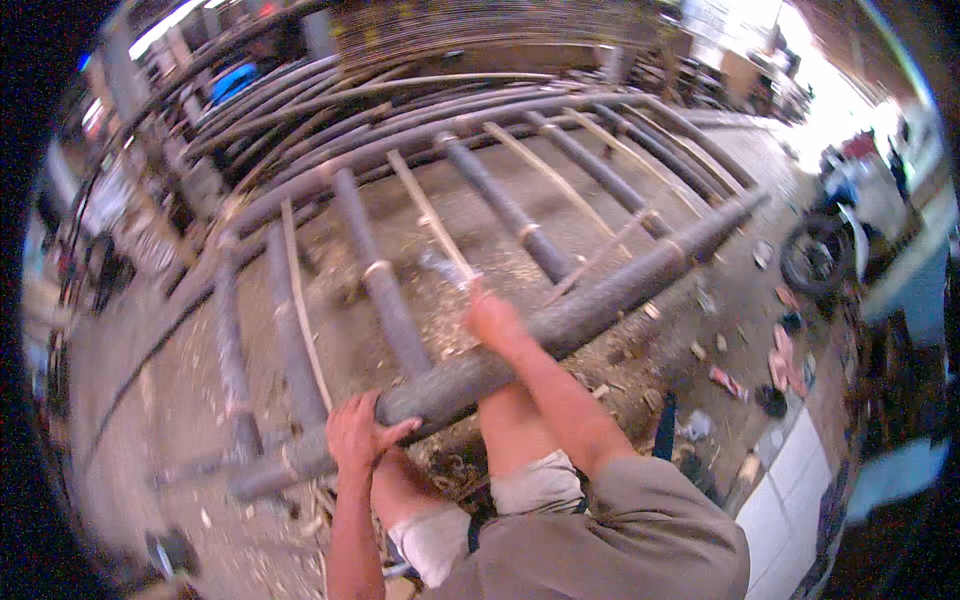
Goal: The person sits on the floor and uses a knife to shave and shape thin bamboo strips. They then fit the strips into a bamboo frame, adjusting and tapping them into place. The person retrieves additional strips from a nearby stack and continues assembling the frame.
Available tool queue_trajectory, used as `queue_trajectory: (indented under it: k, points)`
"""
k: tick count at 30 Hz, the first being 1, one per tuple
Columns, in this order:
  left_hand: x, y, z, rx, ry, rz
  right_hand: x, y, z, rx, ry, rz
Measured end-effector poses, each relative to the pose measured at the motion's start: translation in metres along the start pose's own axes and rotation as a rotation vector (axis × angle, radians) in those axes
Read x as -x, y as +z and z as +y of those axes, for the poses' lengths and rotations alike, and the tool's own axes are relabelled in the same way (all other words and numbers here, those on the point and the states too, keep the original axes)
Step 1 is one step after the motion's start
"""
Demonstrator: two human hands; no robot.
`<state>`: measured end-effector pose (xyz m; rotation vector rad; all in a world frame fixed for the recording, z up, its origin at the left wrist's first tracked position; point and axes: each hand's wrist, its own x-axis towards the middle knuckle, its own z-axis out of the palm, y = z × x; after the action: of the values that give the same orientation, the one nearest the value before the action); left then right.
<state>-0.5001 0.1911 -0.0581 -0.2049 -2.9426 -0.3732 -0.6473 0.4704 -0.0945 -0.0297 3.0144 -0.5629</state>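
A long dark wooden pole [640, 285] runs slantwise just in front of me, above my knees. My left hand [357, 432] grips this pole near its left part, fingers over the top and thumb stretched along it. My right hand [492, 318] is closed in a fist just beyond the pole, at the near end of a pale wooden strip [430, 215]. Blur hides whether the fist holds the strip or something else. The pole forms the near side of a ladder-like frame, with dark crosspieces [375, 270] and other pale strips [303, 300] between it and the far pole [290, 195].
Wood chips [450, 310] litter the floor inside the frame. Stacked poles [370, 95] lie behind it. At right stand a motorbike wheel [815, 252] and scattered scraps, including pink cloth [782, 355]. White tiles [785, 480] edge the lower right.
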Motion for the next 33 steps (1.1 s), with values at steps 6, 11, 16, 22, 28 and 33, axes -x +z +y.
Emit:
queue_trajectory:
  k: [6, 11, 16, 22, 28, 33]
  points:
    - [0.012, 0.006, -0.001, 0.027, 0.006, 0.198, 0.002, -0.006, 0.005, -0.007, -0.012, -0.011]
    - [0.033, 0.017, 0.006, 0.065, -0.014, 0.454, 0.007, -0.008, -0.003, 0.069, -0.06, 0.014]
    - [0.052, 0.033, 0.011, 0.072, -0.058, 0.461, 0.003, -0.006, 0.006, 0.103, -0.055, 0.013]
    - [0.074, 0.036, 0.01, 0.061, -0.099, 0.35, 0.003, -0.003, 0.0, 0.074, -0.074, 0.05]
    - [0.095, 0.022, 0.016, 0.13, -0.107, 0.264, -0.004, 0.001, 0.01, 0.081, -0.086, -0.008]
    - [0.108, 0.03, 0.018, 0.194, -0.117, 0.289, -0.014, 0.007, 0.023, 0.164, -0.115, 0.083]
